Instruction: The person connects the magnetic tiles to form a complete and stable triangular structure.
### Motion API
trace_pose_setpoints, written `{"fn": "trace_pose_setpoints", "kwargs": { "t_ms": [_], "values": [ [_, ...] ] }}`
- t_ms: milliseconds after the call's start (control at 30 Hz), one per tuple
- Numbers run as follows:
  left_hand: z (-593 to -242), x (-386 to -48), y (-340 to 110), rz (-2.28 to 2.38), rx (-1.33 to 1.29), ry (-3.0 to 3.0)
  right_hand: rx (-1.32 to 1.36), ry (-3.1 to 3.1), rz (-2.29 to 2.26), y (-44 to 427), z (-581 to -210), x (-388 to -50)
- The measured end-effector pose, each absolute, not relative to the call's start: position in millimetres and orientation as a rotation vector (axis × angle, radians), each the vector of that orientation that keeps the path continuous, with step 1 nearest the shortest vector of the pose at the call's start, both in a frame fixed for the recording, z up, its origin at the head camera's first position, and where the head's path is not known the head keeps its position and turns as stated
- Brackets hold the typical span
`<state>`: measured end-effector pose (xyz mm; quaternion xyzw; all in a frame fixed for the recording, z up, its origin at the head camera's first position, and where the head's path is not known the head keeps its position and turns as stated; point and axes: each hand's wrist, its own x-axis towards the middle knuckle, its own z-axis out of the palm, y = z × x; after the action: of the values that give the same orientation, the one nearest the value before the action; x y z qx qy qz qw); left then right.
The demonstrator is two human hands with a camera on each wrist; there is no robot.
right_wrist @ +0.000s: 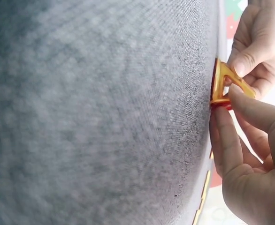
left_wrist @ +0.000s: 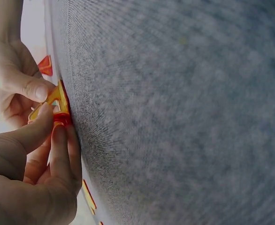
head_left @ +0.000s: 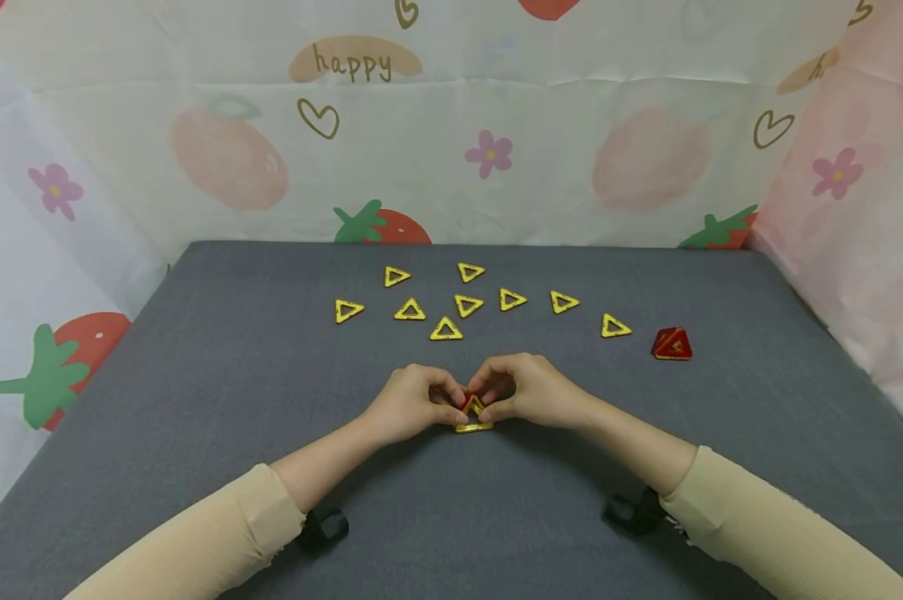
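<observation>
A small red and gold structure of triangular frame tiles (head_left: pixel 474 427) stands on the dark grey table, between both hands. My left hand (head_left: pixel 406 404) pinches its left side with thumb and fingers. On the opposite side my right hand (head_left: pixel 529 392) pinches it likewise. In the left wrist view, a yellow triangular face of the structure (left_wrist: pixel 58 101) stands up from the cloth, with red showing near the left fingertips. The right wrist view shows an upright yellow triangle (right_wrist: pixel 227 86) with both thumbs against it. Fingers hide much of the structure's back and sides.
Several loose yellow triangle frames (head_left: pixel 447 330) lie flat beyond the hands, spread from left of centre toward the right. A finished-looking red pyramid (head_left: pixel 672 344) stands at the right. Patterned cloth (head_left: pixel 421 167) hangs behind the grey tabletop (head_left: pixel 233 375) and at both sides.
</observation>
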<state>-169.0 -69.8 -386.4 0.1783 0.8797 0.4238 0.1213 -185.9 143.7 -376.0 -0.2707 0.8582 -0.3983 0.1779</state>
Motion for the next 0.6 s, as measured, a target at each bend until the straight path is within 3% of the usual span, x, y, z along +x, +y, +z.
{"fn": "trace_pose_setpoints", "kwargs": {
  "t_ms": [600],
  "values": [
    [-385.6, -168.5, -73.2, 1.226, 0.518, 2.537, -0.748, 2.381, -1.151, 147.1, -375.2, -188.4]
  ]
}}
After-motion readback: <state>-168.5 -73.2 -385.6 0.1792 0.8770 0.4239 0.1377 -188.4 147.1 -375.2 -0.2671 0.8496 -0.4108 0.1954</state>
